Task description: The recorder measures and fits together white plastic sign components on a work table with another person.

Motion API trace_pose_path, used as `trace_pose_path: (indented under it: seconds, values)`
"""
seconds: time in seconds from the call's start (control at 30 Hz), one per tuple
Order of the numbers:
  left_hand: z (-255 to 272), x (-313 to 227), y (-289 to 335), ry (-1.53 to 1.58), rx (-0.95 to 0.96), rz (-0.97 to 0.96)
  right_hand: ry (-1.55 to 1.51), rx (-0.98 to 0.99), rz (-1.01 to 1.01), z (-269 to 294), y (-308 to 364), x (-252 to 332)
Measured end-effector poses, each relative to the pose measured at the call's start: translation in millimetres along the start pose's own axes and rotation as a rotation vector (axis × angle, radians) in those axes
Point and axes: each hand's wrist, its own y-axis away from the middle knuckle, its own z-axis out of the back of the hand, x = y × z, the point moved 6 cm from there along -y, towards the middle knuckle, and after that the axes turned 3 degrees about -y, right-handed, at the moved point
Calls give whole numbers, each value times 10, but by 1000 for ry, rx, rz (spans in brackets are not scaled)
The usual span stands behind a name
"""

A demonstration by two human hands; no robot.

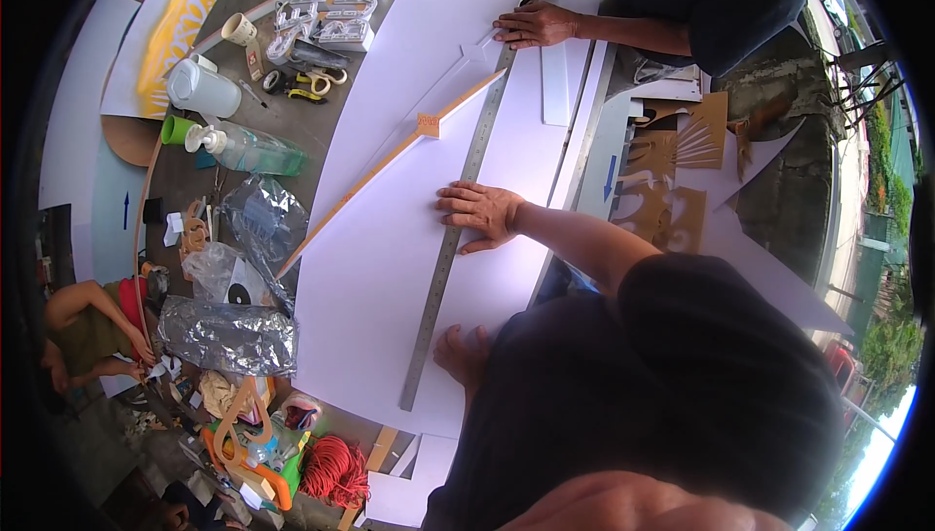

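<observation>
Nearest the camera, the space from 4 to 6 o'clock is filled by the wearer's dark shirt (643, 375), by which the left wrist is hidden. A metal ruler (435, 297) is laid across a large white sheet (360, 307), from 1 o'clock down to 7. It is spanned near the centre by the right hand (484, 211), spread flat. The left hand (462, 351), apart from it at 6 o'clock, is seen just beside the ruler; whether anything is gripped cannot be told.

At 1 o'clock the ruler's far end is pressed by a co-worker's hand (534, 24). The sheet is crossed by a brown-edged strip (370, 175), its upper end reaching the ruler. The surroundings are crowded with white letter shapes (336, 17) at 11, a green pump bottle (261, 153) at 10, silvery plastic (229, 336) at 8, red cord (334, 473) at 7 and brown cut-out boards (690, 209) at 2.
</observation>
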Motion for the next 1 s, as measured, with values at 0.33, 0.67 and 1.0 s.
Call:
trace_pose_path:
  seconds: [0.33,0.67,1.0]
  values:
    - [-2,-4,-7,-3,-3,10,-6,10,-3,-14,3,-9]
    - [-16,1,-12,23,-24,-17,-5,21,-12,-36,15,-30]
    - [3,12,8,-6,-32,-24,-2,15,-1,-32,-18,4]
